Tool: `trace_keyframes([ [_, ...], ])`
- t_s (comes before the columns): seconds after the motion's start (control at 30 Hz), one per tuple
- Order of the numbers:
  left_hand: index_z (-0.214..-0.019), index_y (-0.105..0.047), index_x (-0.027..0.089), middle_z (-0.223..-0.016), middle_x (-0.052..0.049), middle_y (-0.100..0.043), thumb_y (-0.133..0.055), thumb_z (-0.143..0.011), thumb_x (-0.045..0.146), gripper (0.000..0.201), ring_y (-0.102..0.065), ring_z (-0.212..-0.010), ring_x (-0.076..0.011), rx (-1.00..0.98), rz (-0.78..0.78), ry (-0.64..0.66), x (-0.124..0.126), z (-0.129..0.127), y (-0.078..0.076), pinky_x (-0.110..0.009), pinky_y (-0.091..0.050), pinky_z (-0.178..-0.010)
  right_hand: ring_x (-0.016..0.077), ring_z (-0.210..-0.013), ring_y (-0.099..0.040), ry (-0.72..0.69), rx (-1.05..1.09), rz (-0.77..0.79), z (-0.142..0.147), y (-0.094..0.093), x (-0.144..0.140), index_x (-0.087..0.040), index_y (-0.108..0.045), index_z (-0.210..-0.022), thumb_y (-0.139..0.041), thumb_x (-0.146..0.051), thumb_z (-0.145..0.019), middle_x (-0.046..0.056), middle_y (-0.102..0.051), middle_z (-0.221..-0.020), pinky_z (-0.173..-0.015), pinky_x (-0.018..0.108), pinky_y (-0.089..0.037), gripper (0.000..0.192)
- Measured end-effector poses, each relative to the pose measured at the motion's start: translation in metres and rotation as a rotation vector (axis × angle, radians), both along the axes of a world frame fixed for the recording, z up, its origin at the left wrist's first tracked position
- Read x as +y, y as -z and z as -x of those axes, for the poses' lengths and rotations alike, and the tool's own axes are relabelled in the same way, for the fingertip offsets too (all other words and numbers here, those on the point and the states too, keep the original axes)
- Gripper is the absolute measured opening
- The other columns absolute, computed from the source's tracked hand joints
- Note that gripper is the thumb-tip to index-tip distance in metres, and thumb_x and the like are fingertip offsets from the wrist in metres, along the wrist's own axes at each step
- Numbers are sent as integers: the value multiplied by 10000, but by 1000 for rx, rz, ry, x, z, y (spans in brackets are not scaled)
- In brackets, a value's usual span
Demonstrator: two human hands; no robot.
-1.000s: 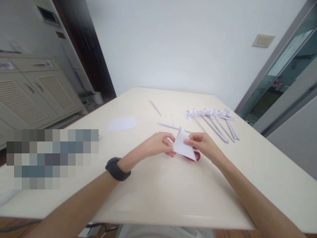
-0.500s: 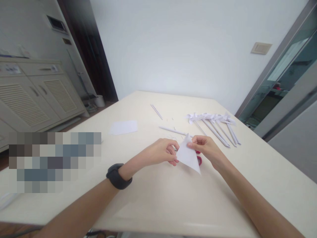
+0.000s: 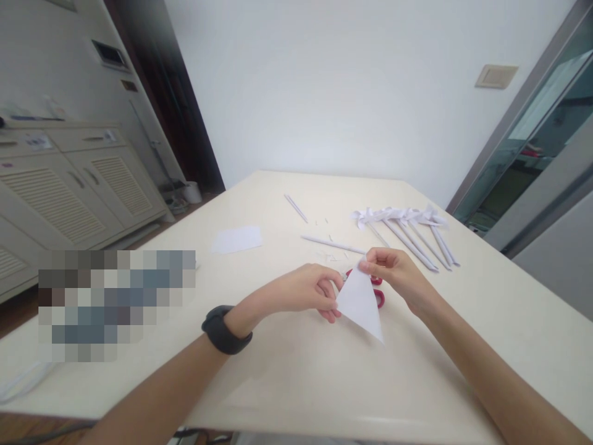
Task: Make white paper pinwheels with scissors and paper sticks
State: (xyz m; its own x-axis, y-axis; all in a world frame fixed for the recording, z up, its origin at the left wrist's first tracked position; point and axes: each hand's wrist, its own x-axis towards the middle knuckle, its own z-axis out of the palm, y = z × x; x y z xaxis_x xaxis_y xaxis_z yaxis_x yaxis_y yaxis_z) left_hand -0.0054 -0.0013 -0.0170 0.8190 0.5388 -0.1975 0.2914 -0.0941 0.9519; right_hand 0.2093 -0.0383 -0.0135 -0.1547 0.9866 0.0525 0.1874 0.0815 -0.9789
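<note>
A small sheet of white paper (image 3: pixel 361 303) is held above the table, one corner pointing down toward me. My right hand (image 3: pixel 389 267) pinches its upper corner between thumb and fingers. At the paper's left corner, my left hand (image 3: pixel 315 290) grips the edge between thumb and fingers; a black band is on that wrist. Behind the paper lie red-handled scissors (image 3: pixel 379 299), mostly covered by it. A rolled white paper stick (image 3: pixel 331 243) rests just beyond the hands, with small paper scraps (image 3: pixel 331 258) near it.
Several white paper pinwheels (image 3: pixel 407 225) on sticks lie in a row at the right. Two thin paper sticks (image 3: pixel 295 208) are farther back. A stack of white paper (image 3: pixel 238 239) sits left on the cream table (image 3: pixel 287 383). A blurred patch covers the table's left side.
The paper has turned and tilted slightly, its lower corner now reaching farther down. My left hand's thumb has closed on its left corner. The view has shifted slightly.
</note>
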Motion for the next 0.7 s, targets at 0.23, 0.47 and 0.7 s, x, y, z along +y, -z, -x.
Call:
trace_keyframes([
  [0.23,-914,-630,173,-767,-47,-702,-619,-732,194,183,-704,-741,-210,46,-20,83,-3,0,1,-312,-566,-698,127,-623,-459,-55,-105,-47,3,0,1,-170,-561,-663,-524,-394,-827,10,-535,-668,-599,270,-369,280],
  [0.47,-903,-628,178,-785,-54,-711,-642,-736,206,170,-703,-741,-213,15,47,140,-4,-2,-2,-332,-570,-708,122,-551,-407,60,-178,-199,4,1,-3,-177,-510,-565,-511,-252,-790,-14,-440,-565,-528,268,-315,237],
  [0.7,-904,-626,174,-788,-61,-709,-647,-726,190,180,-704,-749,-221,16,70,135,-3,-1,2,-344,-573,-720,143,-617,-502,-44,-179,-129,4,3,1,-176,-614,-708,-510,-342,-841,33,-609,-719,-548,264,-370,237],
])
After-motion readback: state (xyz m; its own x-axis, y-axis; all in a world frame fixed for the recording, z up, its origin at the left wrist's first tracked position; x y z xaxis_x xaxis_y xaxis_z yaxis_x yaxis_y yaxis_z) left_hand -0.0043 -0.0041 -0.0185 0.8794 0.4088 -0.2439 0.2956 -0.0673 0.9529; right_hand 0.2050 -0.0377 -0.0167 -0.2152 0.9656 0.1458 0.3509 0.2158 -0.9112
